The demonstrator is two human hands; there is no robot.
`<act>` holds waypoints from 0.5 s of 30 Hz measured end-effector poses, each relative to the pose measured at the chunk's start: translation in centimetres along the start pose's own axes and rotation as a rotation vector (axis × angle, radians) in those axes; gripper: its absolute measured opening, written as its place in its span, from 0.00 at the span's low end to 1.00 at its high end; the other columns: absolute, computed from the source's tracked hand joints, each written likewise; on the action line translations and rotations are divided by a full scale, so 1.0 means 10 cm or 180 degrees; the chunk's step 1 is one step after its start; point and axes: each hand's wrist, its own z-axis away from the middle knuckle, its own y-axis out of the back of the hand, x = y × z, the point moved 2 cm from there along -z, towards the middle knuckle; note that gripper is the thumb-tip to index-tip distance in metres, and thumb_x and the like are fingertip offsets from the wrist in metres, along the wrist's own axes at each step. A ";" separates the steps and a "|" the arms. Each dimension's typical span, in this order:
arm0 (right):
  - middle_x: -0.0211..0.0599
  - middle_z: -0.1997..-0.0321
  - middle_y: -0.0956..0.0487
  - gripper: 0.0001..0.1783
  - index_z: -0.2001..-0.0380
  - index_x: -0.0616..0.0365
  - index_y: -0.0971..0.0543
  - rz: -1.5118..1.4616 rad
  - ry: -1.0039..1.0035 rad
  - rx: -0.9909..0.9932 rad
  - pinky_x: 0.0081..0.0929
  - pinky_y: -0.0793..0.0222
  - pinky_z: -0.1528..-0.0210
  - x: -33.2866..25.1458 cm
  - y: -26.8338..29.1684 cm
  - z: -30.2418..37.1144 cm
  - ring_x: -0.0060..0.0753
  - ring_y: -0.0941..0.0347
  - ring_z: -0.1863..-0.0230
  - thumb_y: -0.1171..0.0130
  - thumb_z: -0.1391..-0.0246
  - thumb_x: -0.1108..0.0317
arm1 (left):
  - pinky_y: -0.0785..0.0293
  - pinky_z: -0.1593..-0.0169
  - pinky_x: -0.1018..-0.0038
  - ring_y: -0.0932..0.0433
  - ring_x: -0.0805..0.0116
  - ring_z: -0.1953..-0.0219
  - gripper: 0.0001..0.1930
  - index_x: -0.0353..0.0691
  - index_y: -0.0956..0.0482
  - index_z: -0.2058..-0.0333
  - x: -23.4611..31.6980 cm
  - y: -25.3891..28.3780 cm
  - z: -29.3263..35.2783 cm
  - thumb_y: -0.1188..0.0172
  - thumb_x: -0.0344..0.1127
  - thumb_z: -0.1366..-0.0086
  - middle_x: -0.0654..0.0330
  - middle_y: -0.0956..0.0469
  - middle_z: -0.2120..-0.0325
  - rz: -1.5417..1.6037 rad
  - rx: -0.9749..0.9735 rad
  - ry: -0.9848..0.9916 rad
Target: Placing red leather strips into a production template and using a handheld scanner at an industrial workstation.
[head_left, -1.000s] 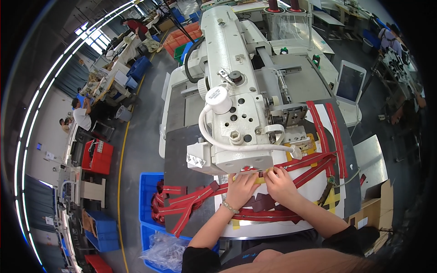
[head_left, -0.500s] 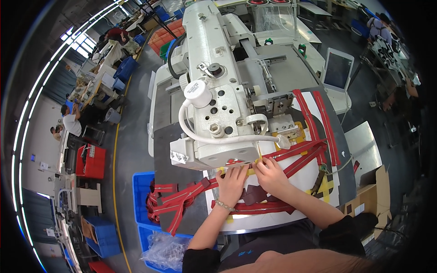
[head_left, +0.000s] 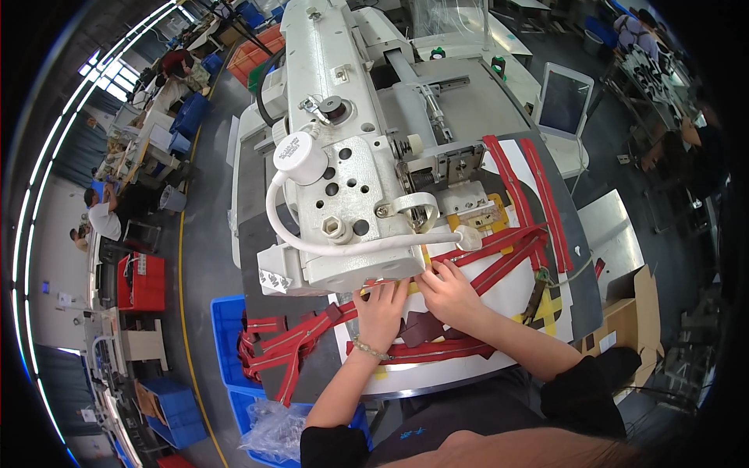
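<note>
Side by side at the front of a white sewing machine (head_left: 359, 269), both my hands work close under its head. My left hand (head_left: 381, 316), with a beaded bracelet at the wrist, lies with fingers stretched forward; their tips are partly hidden by the machine's edge. The fingers of my right hand (head_left: 452, 296) are bent and pressed together at a red zipper (head_left: 499, 246) that runs on to the right. Another stretch of red zipper (head_left: 312, 326) trails off left of my left hand. Between my wrists lie a dark maroon piece (head_left: 421, 329) and a red zipper strip (head_left: 437, 351).
More red zippers (head_left: 550, 207) lie on a white sheet (head_left: 573, 292) at the right. Blue bins (head_left: 226, 343) stand below the left table edge, one holding clear plastic (head_left: 273, 429). An open cardboard box (head_left: 624, 316) and a tablet-like screen (head_left: 566, 101) are at the right. Other people sit farther off.
The whole view has shifted slightly, so machine and table appear farther left. My hands stay at the same spot by the machine head, with hardly any change in their pose.
</note>
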 end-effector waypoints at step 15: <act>0.42 0.57 0.29 0.20 0.60 0.67 0.24 -0.0078 0.0011 0.0045 0.43 0.35 0.45 0.03 -0.04 0.02 0.45 0.33 0.52 0.45 0.60 0.72 | 0.39 0.47 0.53 0.28 0.69 0.57 0.20 0.50 0.25 0.50 -0.02 -0.01 -0.03 0.42 0.39 0.43 0.68 0.27 0.64 0.0049 -0.0090 -0.0117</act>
